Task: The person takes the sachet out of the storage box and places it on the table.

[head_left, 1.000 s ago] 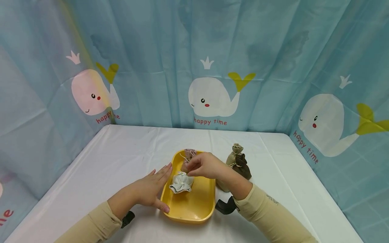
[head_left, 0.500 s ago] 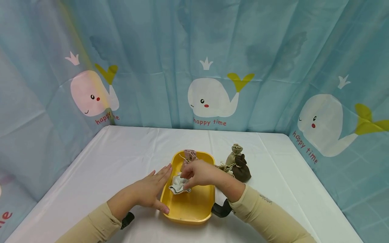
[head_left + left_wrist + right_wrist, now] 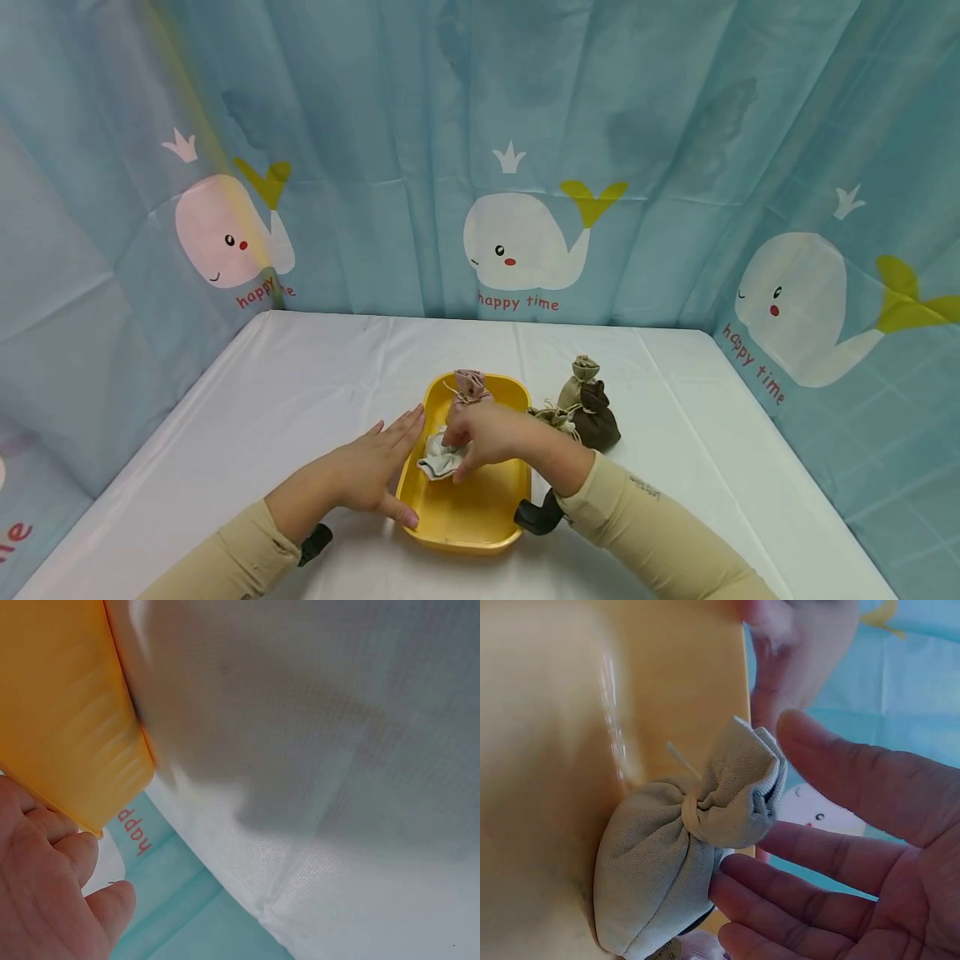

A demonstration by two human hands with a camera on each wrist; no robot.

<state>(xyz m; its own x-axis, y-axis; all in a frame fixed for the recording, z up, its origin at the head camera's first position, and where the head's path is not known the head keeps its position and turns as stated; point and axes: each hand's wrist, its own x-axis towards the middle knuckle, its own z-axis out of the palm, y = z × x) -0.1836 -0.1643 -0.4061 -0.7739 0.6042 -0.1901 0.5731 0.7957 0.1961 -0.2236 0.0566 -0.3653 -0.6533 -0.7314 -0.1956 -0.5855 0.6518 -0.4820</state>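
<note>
My left hand (image 3: 367, 467) rests along the left rim of a yellow tray (image 3: 465, 525), fingers extended; the left wrist view shows its fingertips at the tray edge (image 3: 124, 769). Inside the tray lies a small white drawstring pouch (image 3: 438, 458), its neck tied with a cord. My right hand (image 3: 495, 429) is over that pouch. In the right wrist view, thumb and fingers spread around the pouch's neck (image 3: 739, 787), with a small gap by the thumb. Some fingertips reach the pouch's side. A pink pouch (image 3: 470, 386) stands behind it in the tray, partly hidden by my right hand.
Right of the tray stand a dark brown pouch (image 3: 597, 421), a beige pouch (image 3: 577, 383) and an olive pouch (image 3: 555, 417) partly covered by my right arm. A white cloth covers the table (image 3: 330, 367). Blue whale-print curtains (image 3: 420, 167) surround it.
My right hand has come down and toward me, from above the white pouch to around its neck. The olive pouch shows more behind the arm. My left hand stays put.
</note>
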